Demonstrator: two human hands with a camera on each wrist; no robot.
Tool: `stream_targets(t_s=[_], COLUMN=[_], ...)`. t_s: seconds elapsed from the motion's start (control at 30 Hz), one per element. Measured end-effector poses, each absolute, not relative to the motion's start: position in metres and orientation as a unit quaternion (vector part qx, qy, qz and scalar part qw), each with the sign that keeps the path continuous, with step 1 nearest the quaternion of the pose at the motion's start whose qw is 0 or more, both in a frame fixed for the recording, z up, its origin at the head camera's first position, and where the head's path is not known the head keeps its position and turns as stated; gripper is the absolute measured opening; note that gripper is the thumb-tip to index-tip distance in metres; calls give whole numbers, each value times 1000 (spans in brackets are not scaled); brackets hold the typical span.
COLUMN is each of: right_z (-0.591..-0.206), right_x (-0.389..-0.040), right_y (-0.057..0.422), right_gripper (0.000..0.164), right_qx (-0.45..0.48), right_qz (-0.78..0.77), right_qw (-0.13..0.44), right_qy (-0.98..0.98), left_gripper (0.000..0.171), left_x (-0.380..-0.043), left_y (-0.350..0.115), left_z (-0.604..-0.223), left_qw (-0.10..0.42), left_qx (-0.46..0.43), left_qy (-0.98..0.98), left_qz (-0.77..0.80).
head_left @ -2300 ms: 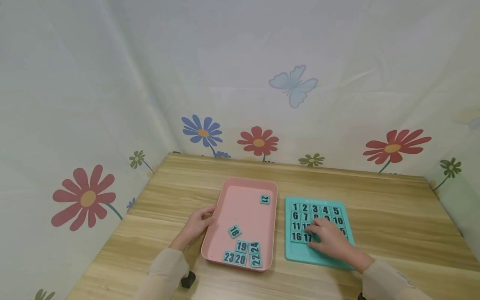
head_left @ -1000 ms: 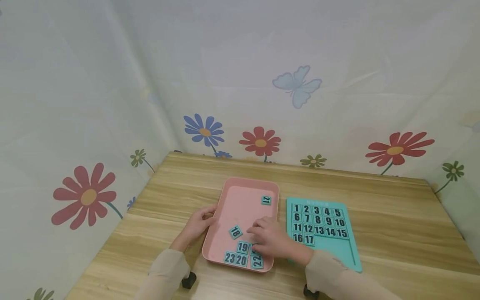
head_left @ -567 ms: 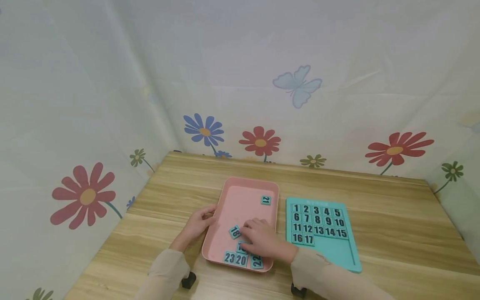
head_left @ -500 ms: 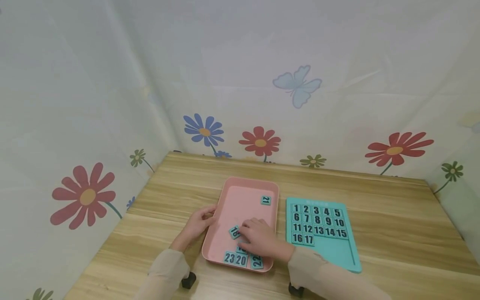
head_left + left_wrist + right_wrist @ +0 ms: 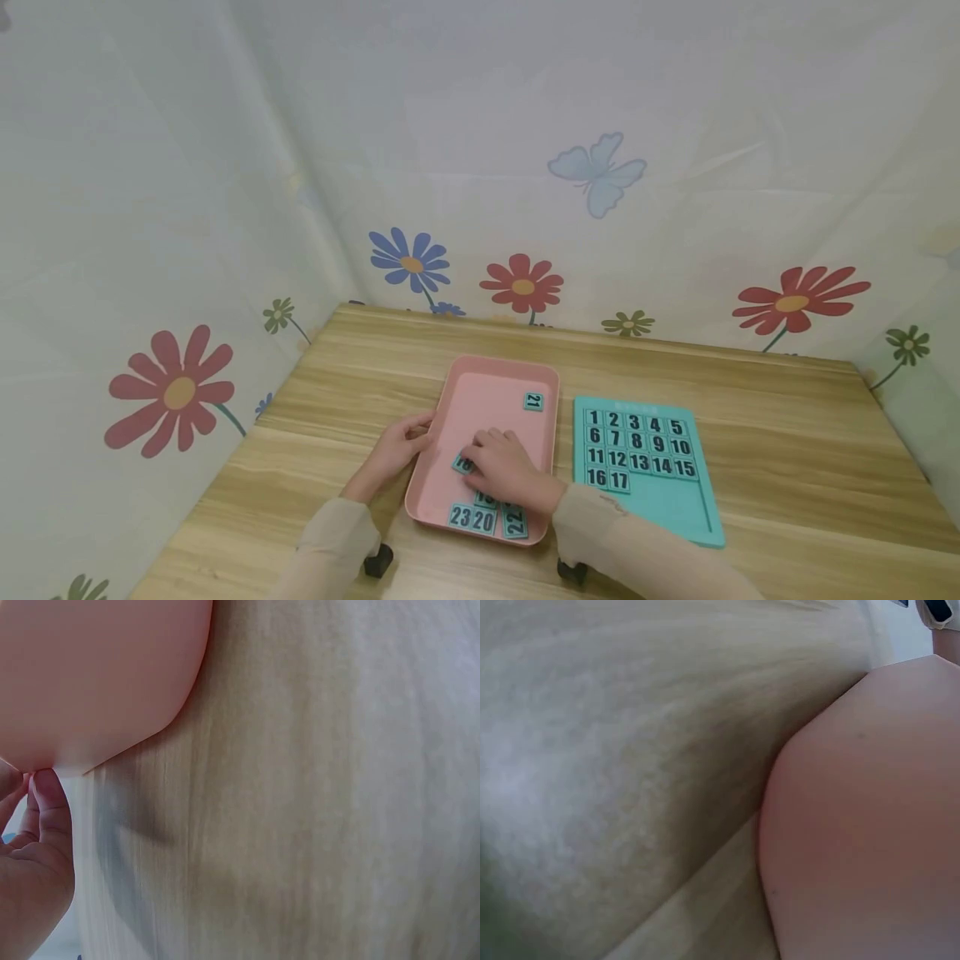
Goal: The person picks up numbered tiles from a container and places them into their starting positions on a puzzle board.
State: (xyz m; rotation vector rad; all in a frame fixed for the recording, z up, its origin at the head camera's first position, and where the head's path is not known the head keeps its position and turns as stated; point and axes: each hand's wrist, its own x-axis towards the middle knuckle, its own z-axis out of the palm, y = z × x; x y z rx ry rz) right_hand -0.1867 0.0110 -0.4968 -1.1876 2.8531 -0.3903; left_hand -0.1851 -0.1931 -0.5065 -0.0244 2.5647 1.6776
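My left hand (image 5: 397, 450) pinches the left rim of a pink tray (image 5: 498, 367); the left wrist view shows the thumb and fingers (image 5: 52, 791) meeting at the tray edge. Over the tray's middle, my right hand (image 5: 504, 468) has its thumb and fingertips around the tile numbered 18 (image 5: 460, 464), partly covering it. Near the tray's front lie tiles 23 (image 5: 461, 517), 20 (image 5: 483, 522) and 22 (image 5: 514, 523), with another tile half hidden under the hand. Tile 21 (image 5: 533, 402) lies alone at the back right of the tray. The right hand is outside its own wrist view.
Right of the tray lies a turquoise number board (image 5: 667, 510), with tiles 1 to 17 set in rows and bare slots at its front right. Both stand on a wooden table (image 5: 810, 450). A floral curtain (image 5: 480, 125) hangs behind the table.
My right hand has gone from the board leftward into the tray, across the front tiles to tile 18, which has turned and shifted slightly left. The left hand stays on the tray rim.
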Motion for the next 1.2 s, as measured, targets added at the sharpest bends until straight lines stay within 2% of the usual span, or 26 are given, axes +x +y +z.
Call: stream_targets(t_s=[0.3,0.63,0.77,0.93,1.13,1.2], right_z=[-497,-483,-470,-460,-447,-446], right_x=[-188,-190,-190,-194,-195,-196], right_y=[9,24,41,73,111,123], right_gripper=[28,27,26,28,31,31], right_qx=[-370,-383,-380,-392,-376,-377], right_qz=[-137,-148,-171,-192,-209,-208], right_qw=[-3,-108,-115,-155,-150,-164], right_qy=[919,905,902,886,890,888], left_gripper=[40,40,40,41,41,40], left_x=[-185,-186,-186,-186,-186,-185], left_y=[-191,-190,-190,-189,-190,-190], left_z=[-505,-506,-506,-505,-506,-505], left_qw=[40,31,35,35,34,33], left_qx=[-9,-7,-7,-11,-1,5], left_qy=[826,825,819,819,822,825], left_qz=[562,564,573,573,568,565])
